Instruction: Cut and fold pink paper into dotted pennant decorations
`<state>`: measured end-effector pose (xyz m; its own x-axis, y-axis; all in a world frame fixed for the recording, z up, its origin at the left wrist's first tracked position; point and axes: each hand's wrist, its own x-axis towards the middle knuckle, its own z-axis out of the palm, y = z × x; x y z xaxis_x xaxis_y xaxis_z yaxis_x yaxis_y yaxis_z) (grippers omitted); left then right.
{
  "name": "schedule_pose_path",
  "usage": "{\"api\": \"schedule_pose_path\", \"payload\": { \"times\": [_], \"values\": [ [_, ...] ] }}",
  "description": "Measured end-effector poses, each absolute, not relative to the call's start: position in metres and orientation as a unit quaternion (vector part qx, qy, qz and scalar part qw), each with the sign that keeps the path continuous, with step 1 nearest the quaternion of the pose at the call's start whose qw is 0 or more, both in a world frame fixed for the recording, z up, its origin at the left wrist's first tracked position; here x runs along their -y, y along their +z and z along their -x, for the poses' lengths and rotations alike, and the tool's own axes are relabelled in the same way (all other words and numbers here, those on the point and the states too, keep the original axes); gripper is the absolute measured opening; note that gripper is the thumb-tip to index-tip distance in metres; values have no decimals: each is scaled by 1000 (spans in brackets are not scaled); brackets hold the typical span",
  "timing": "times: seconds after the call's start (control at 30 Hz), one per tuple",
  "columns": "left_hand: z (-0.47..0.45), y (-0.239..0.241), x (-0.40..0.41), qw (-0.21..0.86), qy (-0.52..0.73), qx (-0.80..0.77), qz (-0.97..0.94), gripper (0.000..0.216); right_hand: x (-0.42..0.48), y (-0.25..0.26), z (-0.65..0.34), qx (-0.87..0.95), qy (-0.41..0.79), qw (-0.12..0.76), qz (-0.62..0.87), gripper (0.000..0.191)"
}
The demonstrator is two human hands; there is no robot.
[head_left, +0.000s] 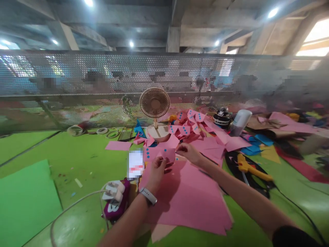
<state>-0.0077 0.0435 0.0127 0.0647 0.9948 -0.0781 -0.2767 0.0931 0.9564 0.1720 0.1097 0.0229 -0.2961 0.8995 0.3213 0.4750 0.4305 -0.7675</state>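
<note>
A pink paper strip (156,153) with blue diamond shapes on it is held up over a stack of pink sheets (190,195). My left hand (159,168), with a pale watch band on its wrist, grips the strip's lower edge between thumb and fingers. At the strip's right end, my right hand (189,153) has its thumb and fingertips pinched together. Whatever lies between those fingertips is too small to make out. Just behind is a pile of folded pink paper pieces (183,130) bearing similar blue diamonds.
A small fan (155,103) stands behind the strip. On the left are a phone (135,164), a purple power strip (117,202) with a cable, and a green sheet (28,202). A yellow glue gun (253,168) rests on a black tray at right. Mesh screen (102,75) behind.
</note>
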Motion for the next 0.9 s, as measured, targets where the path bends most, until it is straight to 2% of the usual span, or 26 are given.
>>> {"api": "schedule_pose_path", "payload": {
  "times": [0.27,0.67,0.9],
  "values": [
    [1,18,-35,625,533,-419,-387,35,-73,37,-154,801,167,341,463,8],
    [3,13,-39,607,556,-410,-394,31,-80,35,-155,779,270,345,449,12],
    [5,13,-44,591,575,-406,-393,34,-83,44,-148,768,290,320,472,14]
  ]
}}
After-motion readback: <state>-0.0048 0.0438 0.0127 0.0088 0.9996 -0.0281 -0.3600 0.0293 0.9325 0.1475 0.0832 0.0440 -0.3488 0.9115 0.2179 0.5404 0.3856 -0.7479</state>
